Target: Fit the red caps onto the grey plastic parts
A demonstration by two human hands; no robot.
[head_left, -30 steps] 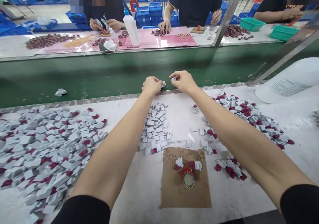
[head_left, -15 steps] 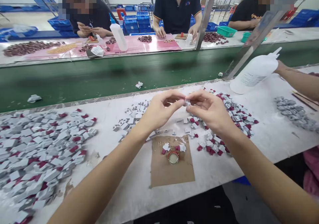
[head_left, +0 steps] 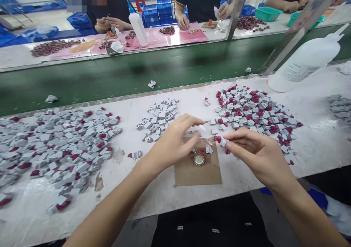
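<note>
My right hand [head_left: 253, 153] pinches a small plastic piece [head_left: 221, 141], part grey and part dark red, between thumb and forefinger. My left hand [head_left: 175, 141] hovers over the upper left of a brown cardboard square [head_left: 197, 175], thumb and fingers apart, nothing visible held. On the cardboard lie a metal bottle cap [head_left: 199, 159], hollow side up, and a grey and dark red piece [head_left: 207, 150] just above it. A heap of plain grey pieces [head_left: 160, 117] sits beyond my left hand. Past my right hand spreads a pile of joined grey and dark red pieces [head_left: 257, 111].
At left is a wide pile of grey and dark red pieces [head_left: 63, 148]. A large white squeeze bottle [head_left: 304, 62] stands back right, by a slanting metal post [head_left: 290, 31]. A green conveyor belt [head_left: 109, 80] separates this table from several co-workers opposite.
My hands have parted; the right has come lower with a grey and dark red piece, the left has opened. The co-worker's hand has left the white bottle. The view has shifted.
</note>
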